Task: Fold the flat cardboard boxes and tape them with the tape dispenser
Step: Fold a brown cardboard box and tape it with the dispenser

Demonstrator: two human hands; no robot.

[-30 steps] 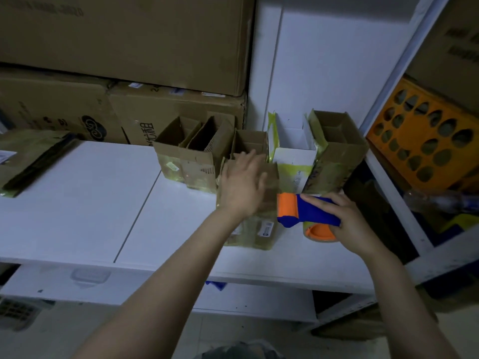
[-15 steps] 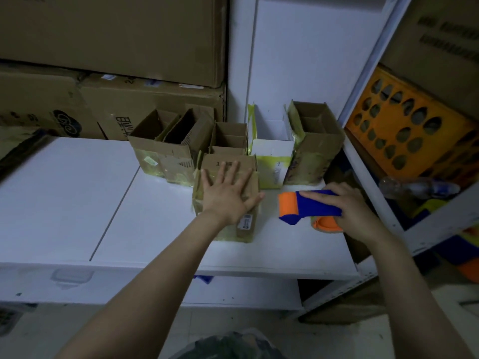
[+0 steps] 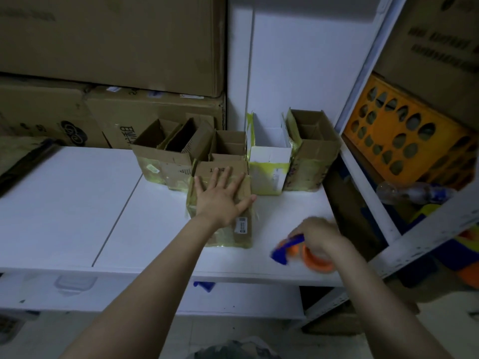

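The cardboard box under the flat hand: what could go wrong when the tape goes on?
1. The left hand only lies flat on the box, fingers straight, so the box might slide into the open boxes behind it when tape drags across.
2. The right hand grips the tape dispenser close to the front edge of the shelf; a slip could drop it.

dim room; white shelf, big cartons behind, orange crate right.

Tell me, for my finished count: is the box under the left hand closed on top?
Closed: the box has its flaps flat beneath the left hand.
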